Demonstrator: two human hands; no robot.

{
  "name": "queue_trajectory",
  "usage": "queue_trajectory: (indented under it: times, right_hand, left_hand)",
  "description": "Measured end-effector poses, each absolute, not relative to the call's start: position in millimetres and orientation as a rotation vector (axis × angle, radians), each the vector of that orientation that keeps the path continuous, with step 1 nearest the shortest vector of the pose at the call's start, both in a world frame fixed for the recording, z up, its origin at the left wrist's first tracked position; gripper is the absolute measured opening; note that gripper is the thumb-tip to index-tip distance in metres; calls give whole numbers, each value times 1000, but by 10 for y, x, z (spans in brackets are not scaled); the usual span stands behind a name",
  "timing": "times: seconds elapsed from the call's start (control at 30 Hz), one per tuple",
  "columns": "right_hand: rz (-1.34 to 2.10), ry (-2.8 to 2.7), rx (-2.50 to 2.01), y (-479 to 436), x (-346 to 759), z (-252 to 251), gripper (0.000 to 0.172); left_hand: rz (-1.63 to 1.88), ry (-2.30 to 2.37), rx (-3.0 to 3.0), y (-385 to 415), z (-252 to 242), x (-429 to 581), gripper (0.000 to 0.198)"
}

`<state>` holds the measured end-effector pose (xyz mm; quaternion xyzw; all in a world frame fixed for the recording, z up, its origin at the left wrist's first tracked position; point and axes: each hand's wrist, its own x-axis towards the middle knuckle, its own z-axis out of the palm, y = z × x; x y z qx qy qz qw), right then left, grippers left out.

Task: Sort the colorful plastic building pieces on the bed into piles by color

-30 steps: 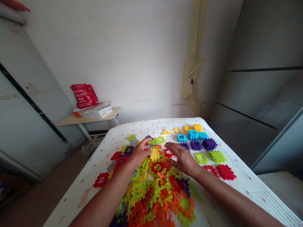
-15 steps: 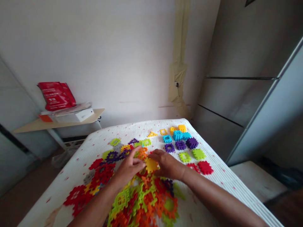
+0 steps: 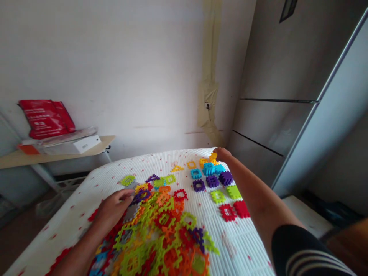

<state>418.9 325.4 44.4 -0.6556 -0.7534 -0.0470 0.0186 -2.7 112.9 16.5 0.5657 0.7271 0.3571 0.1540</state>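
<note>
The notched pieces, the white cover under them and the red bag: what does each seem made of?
Notched pieces: probably molded plastic, smooth; even, bright color and regular teeth suggest it.
White cover: apparently fabric, matte, with parallel ribs; the fiber can't be told.
Red bag: likely thin plastic film, slightly glossy, judging by creases and pale highlights.

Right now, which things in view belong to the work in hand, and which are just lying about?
Work in hand:
- yellow piece, held by the right hand
- mixed pile of toothed pieces, beside the left hand
- rows of pieces grouped by colour

Lying about, apparently:
- red bag
- white box, on the side table
</note>
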Motion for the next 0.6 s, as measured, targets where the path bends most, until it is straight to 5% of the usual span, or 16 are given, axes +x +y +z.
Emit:
queue_trajectory:
  times: [0.37, 0.6]
  right_hand:
    - [-117, -2462, -1998, 3359, 4163, 304, 53]
    - [-219, -2479, -1710, 3193, 4079, 355, 65]
  left_hand:
    - [694, 2322, 1680, 1632, 41, -306, 39]
    - [560, 2304, 1775, 1744, -46, -263, 37]
